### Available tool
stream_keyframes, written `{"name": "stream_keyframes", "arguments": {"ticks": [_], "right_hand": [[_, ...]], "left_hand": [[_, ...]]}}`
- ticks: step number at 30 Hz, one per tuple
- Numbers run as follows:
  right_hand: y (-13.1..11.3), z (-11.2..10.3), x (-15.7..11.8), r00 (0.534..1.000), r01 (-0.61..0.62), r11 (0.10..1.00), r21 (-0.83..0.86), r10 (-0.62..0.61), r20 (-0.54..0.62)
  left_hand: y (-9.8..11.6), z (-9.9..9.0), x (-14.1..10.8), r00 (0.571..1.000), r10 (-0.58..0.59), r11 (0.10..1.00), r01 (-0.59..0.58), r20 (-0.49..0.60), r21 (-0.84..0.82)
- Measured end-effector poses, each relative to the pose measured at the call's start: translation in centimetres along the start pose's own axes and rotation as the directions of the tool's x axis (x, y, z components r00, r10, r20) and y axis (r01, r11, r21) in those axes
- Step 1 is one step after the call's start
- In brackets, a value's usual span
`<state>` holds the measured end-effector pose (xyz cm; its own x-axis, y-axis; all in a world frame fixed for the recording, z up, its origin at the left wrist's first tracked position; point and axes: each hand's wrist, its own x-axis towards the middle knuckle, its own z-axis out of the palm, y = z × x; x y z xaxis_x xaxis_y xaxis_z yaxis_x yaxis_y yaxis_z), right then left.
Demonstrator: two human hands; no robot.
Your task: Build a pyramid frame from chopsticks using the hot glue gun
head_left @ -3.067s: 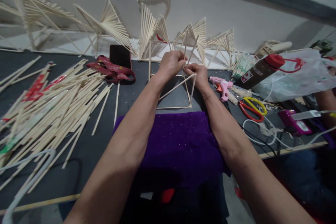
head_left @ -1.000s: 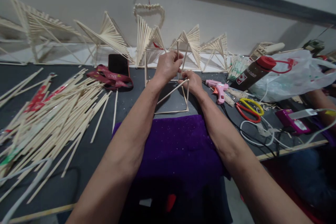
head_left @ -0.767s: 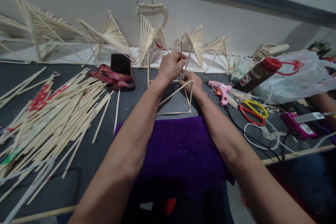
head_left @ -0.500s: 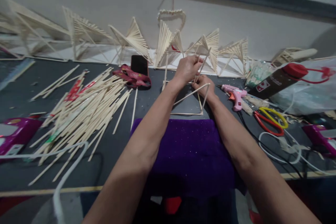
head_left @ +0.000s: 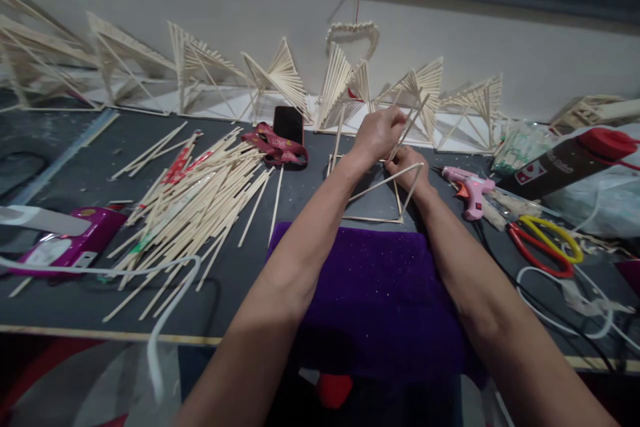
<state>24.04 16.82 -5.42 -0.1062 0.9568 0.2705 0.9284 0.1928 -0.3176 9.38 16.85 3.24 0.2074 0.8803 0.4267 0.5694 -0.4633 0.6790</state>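
Observation:
A small open frame of thin wooden sticks [head_left: 373, 219] stands on the dark table just beyond a purple cloth [head_left: 370, 287]. My left hand [head_left: 379, 137] is over its far side, fingers closed on a slanted wooden stick [head_left: 416, 115]. Lower and to the right, my right hand [head_left: 411, 168] pinches at the bottom end of that stick, by the frame's far right corner. Fingers and wrists partly cover the joint there. Other sticks of the frame rise at its left and lean in front of my right wrist.
A pile of loose sticks [head_left: 195, 207] lies left, near a phone [head_left: 289, 124] and red lanyard [head_left: 273, 145]. To the right are a pink glue gun [head_left: 470, 188], scissors [head_left: 545, 247], a dark bottle [head_left: 560, 163] and cables. Finished stick models [head_left: 345, 90] line the wall.
The whole view has shifted, so things appear farther right. Both hands keep nearly the same place at the frame, the left still on the slanted stick.

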Motion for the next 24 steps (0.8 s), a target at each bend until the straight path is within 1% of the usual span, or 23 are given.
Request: {"name": "stream_keyframes", "arguments": {"ticks": [3, 5, 10, 12, 15, 19, 24], "right_hand": [[-0.1, -0.1, 0.0, 1.000, -0.004, 1.000, 0.003, 0.004, 0.005], [-0.2, -0.3, 0.0, 1.000, -0.012, 1.000, 0.003, 0.012, 0.017], [-0.6, -0.8, 0.0, 0.999, -0.020, 1.000, -0.023, 0.021, 0.048], [-0.7, -0.9, 0.1, 0.998, -0.025, 0.999, -0.031, 0.026, 0.052], [-0.7, -1.0, 0.1, 0.997, -0.030, 0.999, -0.026, 0.032, 0.066], [-0.7, -1.1, 0.2, 0.996, -0.035, 0.999, -0.022, 0.037, 0.084], [-0.6, -1.4, 0.3, 0.995, -0.037, 0.999, -0.015, 0.038, 0.093]], "left_hand": [[-0.2, -0.2, 0.0, 1.000, 0.018, 1.000, -0.018, -0.014, 0.014], [-0.3, -0.3, 0.1, 0.999, 0.026, 1.000, -0.026, -0.024, -0.006], [0.2, -0.9, 0.0, 0.999, 0.023, 0.995, -0.020, 0.027, -0.093], [0.4, -1.0, 0.0, 0.999, 0.015, 0.994, -0.012, 0.028, -0.112], [0.3, -0.8, 0.0, 1.000, 0.010, 0.991, -0.008, 0.014, -0.135], [-0.3, -0.4, 0.3, 1.000, -0.009, 0.989, 0.005, -0.027, -0.151], [-0.8, -0.1, 0.6, 0.999, -0.029, 0.984, 0.022, -0.037, -0.176]]}}
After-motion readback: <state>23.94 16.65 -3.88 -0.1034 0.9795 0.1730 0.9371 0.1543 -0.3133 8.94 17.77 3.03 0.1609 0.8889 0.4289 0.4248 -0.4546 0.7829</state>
